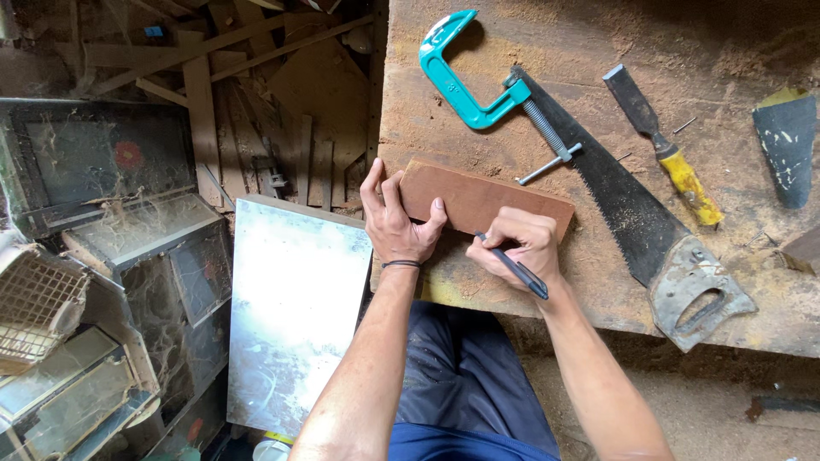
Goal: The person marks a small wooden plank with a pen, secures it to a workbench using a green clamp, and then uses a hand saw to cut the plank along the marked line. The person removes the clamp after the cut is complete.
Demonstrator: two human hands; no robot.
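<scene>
A flat brown wooden board (487,198) lies on the worn workbench (752,290) near its left front corner. My left hand (395,220) presses on the board's left end, thumb on top and fingers over the edge. My right hand (523,246) grips a dark pen (512,266) with its tip touching the board's near edge.
A teal C-clamp (465,81), a handsaw (636,222), a yellow-handled chisel (666,149) and a dark scraper blade (786,145) lie on the bench behind and right of the board. A metal sheet (290,316), old cabinets (102,256) and wood offcuts (256,85) crowd the floor at left.
</scene>
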